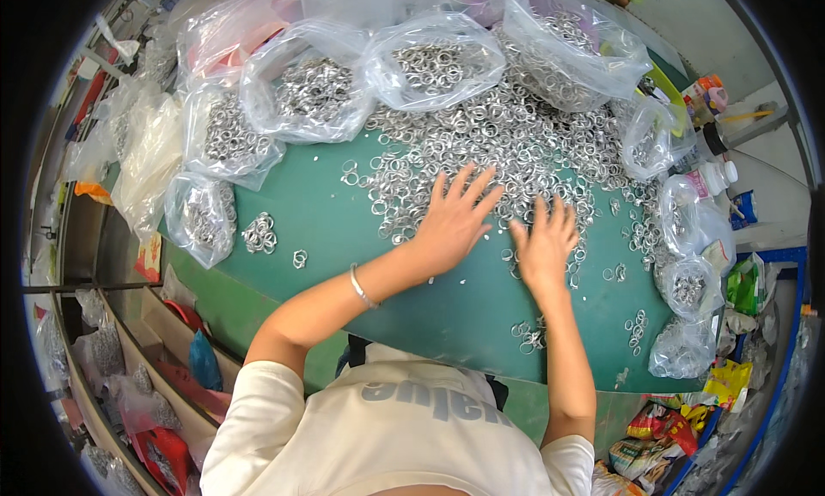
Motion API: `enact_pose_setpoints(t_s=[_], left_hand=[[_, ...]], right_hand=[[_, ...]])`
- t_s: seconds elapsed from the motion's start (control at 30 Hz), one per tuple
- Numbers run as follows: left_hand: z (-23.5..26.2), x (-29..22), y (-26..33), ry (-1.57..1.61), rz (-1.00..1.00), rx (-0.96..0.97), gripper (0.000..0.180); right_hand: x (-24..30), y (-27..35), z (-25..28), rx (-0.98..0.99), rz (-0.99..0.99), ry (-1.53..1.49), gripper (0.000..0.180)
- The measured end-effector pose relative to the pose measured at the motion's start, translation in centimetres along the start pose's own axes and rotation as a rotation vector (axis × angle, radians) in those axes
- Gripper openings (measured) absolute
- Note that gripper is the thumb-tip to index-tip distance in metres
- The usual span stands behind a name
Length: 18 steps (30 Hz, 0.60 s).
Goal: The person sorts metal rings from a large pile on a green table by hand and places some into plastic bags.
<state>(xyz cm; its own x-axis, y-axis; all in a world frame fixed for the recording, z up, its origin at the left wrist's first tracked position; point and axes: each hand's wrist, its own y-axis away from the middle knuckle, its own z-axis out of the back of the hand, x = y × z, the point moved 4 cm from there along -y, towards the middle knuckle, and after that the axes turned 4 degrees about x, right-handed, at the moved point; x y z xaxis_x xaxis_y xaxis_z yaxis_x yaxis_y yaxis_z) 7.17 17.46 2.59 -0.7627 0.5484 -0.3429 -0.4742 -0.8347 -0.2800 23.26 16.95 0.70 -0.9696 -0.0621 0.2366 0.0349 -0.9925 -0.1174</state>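
Observation:
A big heap of silver rings (498,139) spreads over the green tabletop (318,204). At the heap's near edge, my left hand (453,219) lies with fingers spread, its fingertips touching the rings. Just to its right, my right hand (546,243) also rests with fingers apart among loose rings. Neither hand holds anything that I can see. A small cluster of rings (259,233) and a single ring (299,258) lie off to the left. Another few rings (528,334) sit near the table's front edge, beside my right forearm.
Open clear plastic bags of rings stand along the back, such as one bag (438,66) at the middle. More bags line the left (202,219) and right (683,346) edges. A white bottle (715,178) stands at the right. Shelves (146,324) with bagged goods are at the lower left.

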Motion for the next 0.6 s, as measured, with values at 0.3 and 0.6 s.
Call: enact_pose_setpoints(t_s=[0.3,0.6], left_hand=[[-1.1,2.9,-2.4,-0.100,0.027,0.060,0.041],[2.5,1.3,0.8,0.098,0.083,-0.152,0.040]], right_hand=[[3.7,7.0,1.8,0.365,0.516,-0.205,0.054],[-1.7,5.1,5.1,-0.018,0.144,-0.457,0.022]])
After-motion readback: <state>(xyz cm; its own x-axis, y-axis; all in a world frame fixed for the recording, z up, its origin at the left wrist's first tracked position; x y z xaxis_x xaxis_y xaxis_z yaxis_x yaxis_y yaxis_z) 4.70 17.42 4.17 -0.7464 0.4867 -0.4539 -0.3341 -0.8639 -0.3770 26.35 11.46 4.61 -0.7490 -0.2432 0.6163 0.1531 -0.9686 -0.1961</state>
